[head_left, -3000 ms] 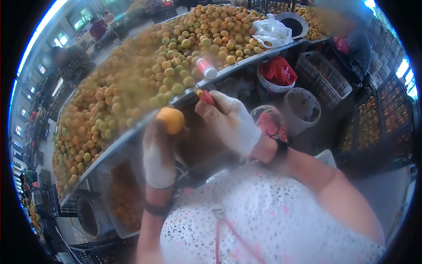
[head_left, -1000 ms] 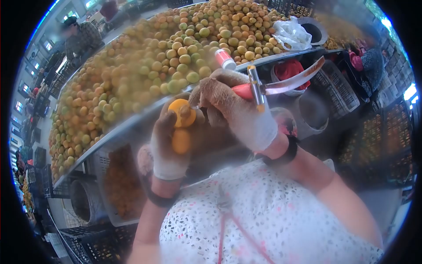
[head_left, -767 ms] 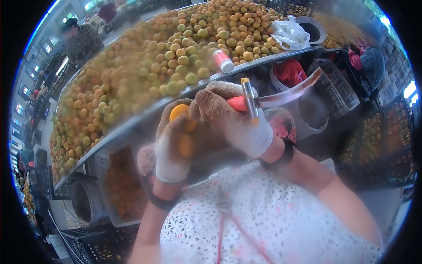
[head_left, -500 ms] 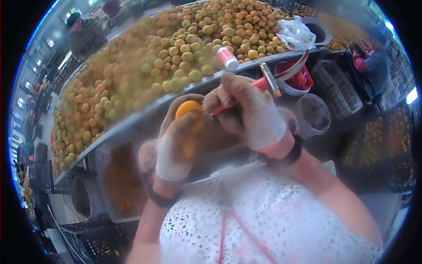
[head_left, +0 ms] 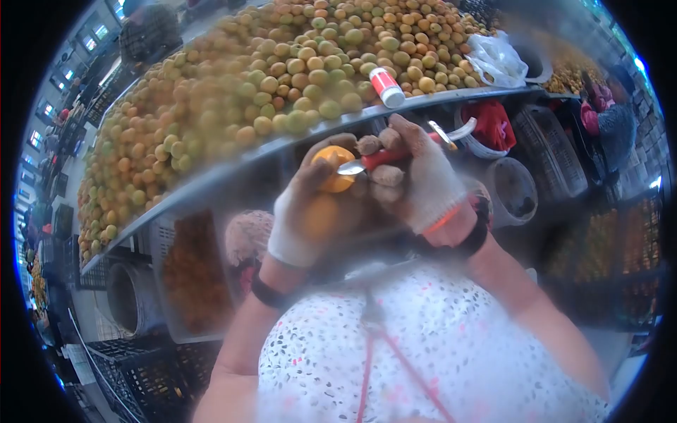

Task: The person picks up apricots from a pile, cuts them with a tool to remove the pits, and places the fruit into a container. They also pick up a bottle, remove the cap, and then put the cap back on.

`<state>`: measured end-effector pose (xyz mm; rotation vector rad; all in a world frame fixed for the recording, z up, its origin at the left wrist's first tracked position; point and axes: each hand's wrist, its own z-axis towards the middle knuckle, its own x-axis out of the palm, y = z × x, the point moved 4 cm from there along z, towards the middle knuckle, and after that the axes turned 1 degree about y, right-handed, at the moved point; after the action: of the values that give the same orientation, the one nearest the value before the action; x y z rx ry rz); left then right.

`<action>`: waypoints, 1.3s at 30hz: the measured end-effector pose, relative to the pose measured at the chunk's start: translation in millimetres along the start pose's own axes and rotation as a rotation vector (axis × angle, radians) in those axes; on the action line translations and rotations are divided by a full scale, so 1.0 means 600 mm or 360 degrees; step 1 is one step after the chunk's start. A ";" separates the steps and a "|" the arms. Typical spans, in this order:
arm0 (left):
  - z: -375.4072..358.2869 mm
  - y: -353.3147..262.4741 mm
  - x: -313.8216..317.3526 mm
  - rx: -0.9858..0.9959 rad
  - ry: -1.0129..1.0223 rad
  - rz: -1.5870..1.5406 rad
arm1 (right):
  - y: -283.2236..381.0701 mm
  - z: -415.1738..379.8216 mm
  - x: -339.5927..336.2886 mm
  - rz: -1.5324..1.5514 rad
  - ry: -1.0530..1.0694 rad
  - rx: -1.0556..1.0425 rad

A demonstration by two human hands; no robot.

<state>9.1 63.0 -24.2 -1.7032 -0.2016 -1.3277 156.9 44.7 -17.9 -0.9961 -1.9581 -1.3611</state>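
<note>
In white gloves with browned fingers, my left hand (head_left: 300, 201) is closed around a round orange-yellow fruit (head_left: 338, 182), held in front of my chest. My right hand (head_left: 431, 180) wraps the red handle of a small knife (head_left: 384, 158). Its short metal blade lies against the upper side of the fruit. Just beyond the hands, a heap of green and orange fruits (head_left: 303, 70) covers a metal-edged table (head_left: 190, 189). On the table's near edge lies a red and white bottle (head_left: 387, 87), close above my right fingers.
A clear plastic bag (head_left: 498, 59) lies at the table's right end. Below it stand a bucket with red cloth (head_left: 488, 125), a pale tub (head_left: 513, 189) and crates (head_left: 553, 151). A white bin of orange pieces (head_left: 194, 271) is at lower left. Another person (head_left: 611, 127) is at far right.
My left hand has turned, showing more of the fruit. My right hand has opened its angle, so the knife's blade now shows against the fruit. The whole view has shifted slightly.
</note>
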 end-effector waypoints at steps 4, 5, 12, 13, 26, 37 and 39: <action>0.006 -0.016 -0.048 0.0110 -0.0470 0.0599 | 0.034 0.006 -0.006 -0.0957 0.0303 -0.0756; 0.002 -0.020 -0.057 0.0146 -0.0505 0.0671 | 0.036 0.002 0.006 -0.1233 0.0436 -0.1016; -0.005 -0.014 -0.041 0.0316 -0.0386 0.1047 | -0.015 -0.030 0.057 -0.2460 0.0518 -0.1572; -0.007 -0.012 -0.042 0.0250 -0.0339 0.1137 | -0.014 -0.034 0.060 -0.2509 0.0520 -0.1615; -0.055 -0.012 -0.019 0.0122 -0.0369 0.1189 | -0.033 -0.059 0.077 -0.2569 0.0636 -0.1553; -0.090 -0.110 -0.058 0.0460 -0.0545 0.1785 | -0.017 0.038 0.012 -0.2766 0.0253 -0.1440; -0.119 -0.157 -0.114 0.0518 -0.0886 0.1435 | -0.007 0.064 -0.026 -0.2913 0.0048 -0.1221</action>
<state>-124.9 89.1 -29.7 -1.5424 0.0446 -0.1418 161.3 75.8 -45.2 1.1430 -2.1313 -3.0079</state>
